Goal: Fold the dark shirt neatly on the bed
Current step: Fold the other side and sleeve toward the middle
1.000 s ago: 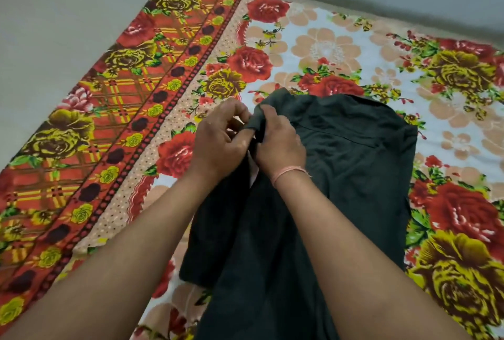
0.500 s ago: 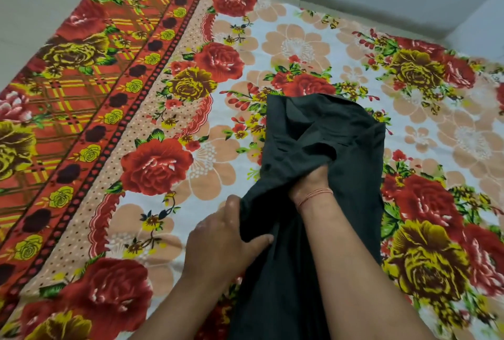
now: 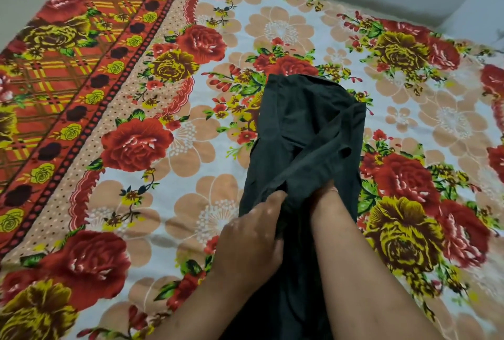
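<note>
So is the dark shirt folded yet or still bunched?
Still bunched: the dark shirt lies rumpled, the right hand buried inside, the left hand gripping its edge.

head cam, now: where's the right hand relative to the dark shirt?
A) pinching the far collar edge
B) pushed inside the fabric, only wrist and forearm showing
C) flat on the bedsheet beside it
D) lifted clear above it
B: the right hand disappears into a fold of the dark shirt, leaving only wrist and forearm visible, while the left hand grips the cloth beside it.
</note>
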